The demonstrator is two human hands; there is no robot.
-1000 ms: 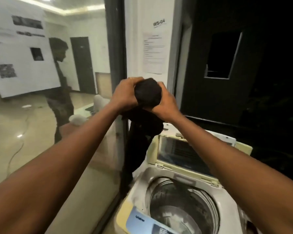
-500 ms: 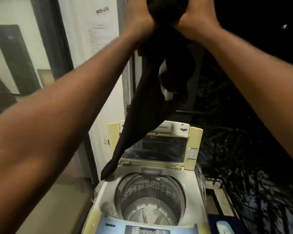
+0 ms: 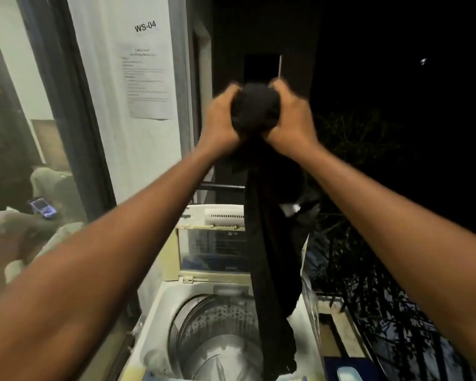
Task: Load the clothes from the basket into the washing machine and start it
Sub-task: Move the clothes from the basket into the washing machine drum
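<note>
Both my arms reach out over a top-loading washing machine. My left hand and my right hand are pressed together around the bunched top of a black garment. The cloth hangs straight down from them, and its lower end dangles over the right side of the open steel drum. The drum looks bare inside. The machine's lid stands raised at the back. No basket shows in the view.
A white wall with a taped notice marked WS-04 stands left of the machine. A glass pane further left shows a room with a seated person. Dark railing and foliage lie to the right.
My hands came down from the top of the view to its middle, still holding the garment. Its hanging end swung from the machine's left rear corner to over the right of the drum.
</note>
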